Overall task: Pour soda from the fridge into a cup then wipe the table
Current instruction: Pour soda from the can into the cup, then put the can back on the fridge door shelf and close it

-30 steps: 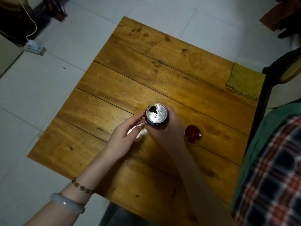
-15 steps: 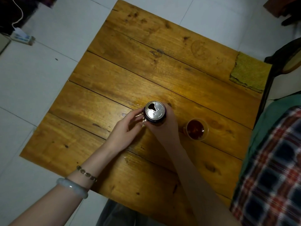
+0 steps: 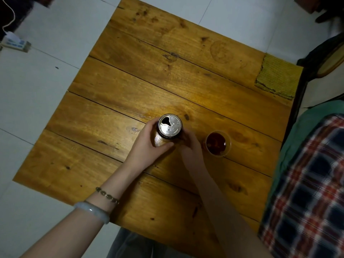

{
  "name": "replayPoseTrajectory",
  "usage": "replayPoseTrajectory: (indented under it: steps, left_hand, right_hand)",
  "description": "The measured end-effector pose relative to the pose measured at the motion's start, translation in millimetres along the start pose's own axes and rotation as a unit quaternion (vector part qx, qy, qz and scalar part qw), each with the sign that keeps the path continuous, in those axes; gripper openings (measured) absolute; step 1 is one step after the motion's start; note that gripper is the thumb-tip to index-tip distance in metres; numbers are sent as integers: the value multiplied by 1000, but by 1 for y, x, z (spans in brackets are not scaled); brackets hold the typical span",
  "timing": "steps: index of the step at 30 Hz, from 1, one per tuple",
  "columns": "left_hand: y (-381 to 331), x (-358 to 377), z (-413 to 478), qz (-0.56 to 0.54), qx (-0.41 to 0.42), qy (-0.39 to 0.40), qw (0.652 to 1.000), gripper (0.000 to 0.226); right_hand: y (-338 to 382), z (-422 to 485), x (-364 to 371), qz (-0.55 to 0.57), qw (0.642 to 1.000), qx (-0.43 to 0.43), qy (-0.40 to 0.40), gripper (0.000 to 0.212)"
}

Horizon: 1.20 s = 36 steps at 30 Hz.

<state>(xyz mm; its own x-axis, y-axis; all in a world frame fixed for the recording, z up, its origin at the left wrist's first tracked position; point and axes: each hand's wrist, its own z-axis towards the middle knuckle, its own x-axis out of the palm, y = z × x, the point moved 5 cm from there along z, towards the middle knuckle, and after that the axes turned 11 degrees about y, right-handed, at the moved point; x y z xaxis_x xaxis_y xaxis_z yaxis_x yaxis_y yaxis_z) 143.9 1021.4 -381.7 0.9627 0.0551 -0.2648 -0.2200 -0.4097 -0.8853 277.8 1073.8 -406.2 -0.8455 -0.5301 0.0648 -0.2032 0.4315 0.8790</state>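
the soda can (image 3: 169, 127) stands upright over the middle of the table (image 3: 149, 71), its base hidden by both hands, so i cannot tell whether it rests on the wood or hangs just above it. it is a smooth dark cylinder with a bright metal top, the mouth already open. the left hand (image 3: 147, 155) curls round the can's near-left side, thumb and fingers wrapped on the wall. the right hand (image 3: 191, 146) lies against the can's right side, its fingers going round behind and mostly out of sight. just right of the can sits the cup (image 3: 218, 143), clear, thin-walled and round, with dark soda inside, so the pour looks done and the can is likely being parked. the next move, as i judge it, calls for letting go of the can and reaching far right of it for the cloth (image 3: 277, 76), a coarse, ribbed yellow square with a frayed edge, flat on the table's corner. the table is broad varnished planks, knotted and glossy, with dark seams between them.
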Motion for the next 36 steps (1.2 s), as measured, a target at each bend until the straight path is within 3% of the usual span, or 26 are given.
replayPoseTrajectory:
  steps: [6,8,10,14,25,36]
  left_hand:
    - [3,9,11,16,-14,-50,999,74]
    - [3,8,12,29,-16,-59,998,73]
    - [4,6,10,40,-15,-62,997,74]
    - [-3,0,0,35,-14,-63,997,71]
    - [-83,-45,-69,39,41,-68,996,73]
    - [-164,-108,-206,-3,44,-187,981,74]
  right_hand:
    - [-4,2,-2,100,992,81,0,45]
    - [2,-2,1,81,992,97,16,40]
    - [9,-6,3,43,994,96,23,50]
    - [11,-6,3,200,968,153,-5,26]
    - [96,-65,24,219,961,158,59,39]
    - [193,-152,97,125,966,116,196,37]
